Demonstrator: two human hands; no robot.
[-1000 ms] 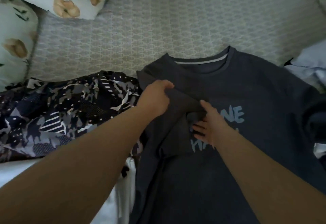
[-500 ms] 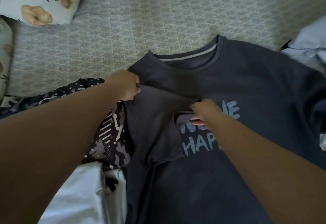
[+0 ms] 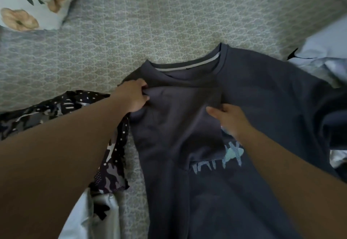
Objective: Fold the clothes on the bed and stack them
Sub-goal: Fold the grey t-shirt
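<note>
Across the bed (image 3: 169, 22), covered in a grey-green patterned spread, a dark grey T-shirt (image 3: 262, 97) lies front up with its neckline toward the far side and pale blue lettering (image 3: 219, 160) on the chest. Its left sleeve is folded in over the chest, covering part of the print. Just beside the shirt, on the left, a dark camouflage-print garment (image 3: 110, 163) with white dots lies crumpled, running under the person's left forearm. White cloth (image 3: 84, 220) shows at the near left edge, and pale blue-white clothing (image 3: 326, 54) is heaped at the right edge, touching the shirt's other shoulder. A floral pillow (image 3: 32, 3) sits in the far left corner.

The left hand (image 3: 132, 96) has its fingers curled into the fabric at the shirt's left shoulder, pinching the fold there. The right hand (image 3: 228, 119) rests on the chest at the edge of the folded-in sleeve, fingers bent onto the cloth with the thumb pointing left; whether it pinches the cloth or only presses it I cannot tell.
</note>
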